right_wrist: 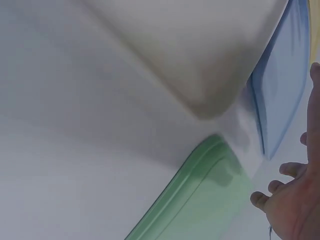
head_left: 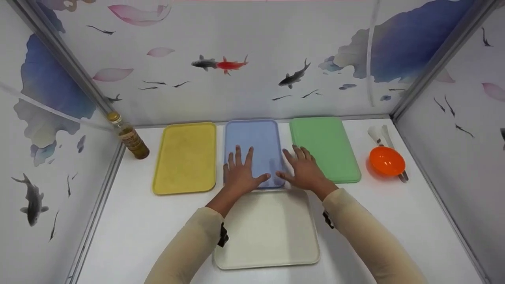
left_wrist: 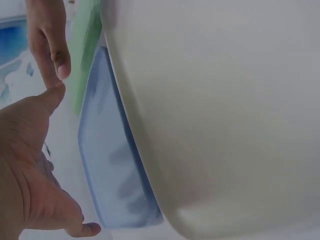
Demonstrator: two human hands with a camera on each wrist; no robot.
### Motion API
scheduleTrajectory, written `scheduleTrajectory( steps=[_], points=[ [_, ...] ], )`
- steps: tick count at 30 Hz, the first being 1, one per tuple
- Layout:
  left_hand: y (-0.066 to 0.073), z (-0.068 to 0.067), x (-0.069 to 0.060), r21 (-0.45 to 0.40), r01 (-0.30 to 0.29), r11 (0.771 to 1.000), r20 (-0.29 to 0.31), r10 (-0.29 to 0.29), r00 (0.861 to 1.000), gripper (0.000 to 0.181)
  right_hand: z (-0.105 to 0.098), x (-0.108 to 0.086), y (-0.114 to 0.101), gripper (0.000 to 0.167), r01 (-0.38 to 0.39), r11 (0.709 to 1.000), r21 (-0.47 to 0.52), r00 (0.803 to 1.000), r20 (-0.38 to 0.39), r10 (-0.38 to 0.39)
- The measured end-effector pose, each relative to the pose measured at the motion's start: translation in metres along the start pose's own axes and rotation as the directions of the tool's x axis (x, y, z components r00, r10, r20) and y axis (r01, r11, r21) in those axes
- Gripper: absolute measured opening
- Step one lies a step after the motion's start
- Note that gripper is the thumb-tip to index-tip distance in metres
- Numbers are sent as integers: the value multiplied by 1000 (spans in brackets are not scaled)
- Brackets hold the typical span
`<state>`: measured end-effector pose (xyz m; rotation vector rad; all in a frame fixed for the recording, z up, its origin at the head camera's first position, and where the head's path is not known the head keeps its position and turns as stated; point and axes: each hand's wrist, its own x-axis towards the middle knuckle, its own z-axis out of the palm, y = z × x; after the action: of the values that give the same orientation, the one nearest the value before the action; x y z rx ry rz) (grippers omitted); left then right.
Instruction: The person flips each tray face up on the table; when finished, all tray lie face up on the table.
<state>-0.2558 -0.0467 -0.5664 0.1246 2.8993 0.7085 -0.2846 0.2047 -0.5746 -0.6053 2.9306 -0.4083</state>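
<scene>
My left hand (head_left: 240,174) hovers with spread fingers over the blue tray (head_left: 256,136), holding nothing. My right hand (head_left: 307,169) is spread too, over the gap between the blue tray and the green tray (head_left: 333,157); nothing is in it. A cream tray (head_left: 268,232) lies nearest, below both wrists. The left wrist view shows the left hand (left_wrist: 30,170) apart from the blue tray (left_wrist: 115,165), whose surface carries a hand's shadow. In the right wrist view the right hand (right_wrist: 295,205) stands above the green tray (right_wrist: 210,195).
A yellow tray (head_left: 185,157) lies at the left, with a capped bottle of brownish liquid (head_left: 134,141) beyond it. To the far right sits an orange bowl (head_left: 386,161) over some utensils (head_left: 387,136). Printed walls (head_left: 244,94) enclose the white table (head_left: 130,221).
</scene>
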Motion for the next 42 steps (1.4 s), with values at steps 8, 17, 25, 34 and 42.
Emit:
scheduleTrajectory(
  steps=[8,17,25,34,42],
  points=[
    [34,30,6,-187,-150,971,-23,148,989,111,-12,-24,57,95,-121,993,15,992,-23,121],
    [58,72,34,-366,-208,907,-33,211,977,103,-17,-49,105,97,-243,970,35,970,0,243],
    [100,53,8,-573,-175,801,54,250,967,95,-17,-61,127,96,-317,944,94,948,67,311],
    [102,100,29,-564,-125,816,135,241,961,110,-20,-66,133,99,-338,931,138,941,76,330],
    [114,112,36,-543,-124,831,144,237,961,118,-25,-74,137,104,-362,916,172,932,67,356]
  ],
)
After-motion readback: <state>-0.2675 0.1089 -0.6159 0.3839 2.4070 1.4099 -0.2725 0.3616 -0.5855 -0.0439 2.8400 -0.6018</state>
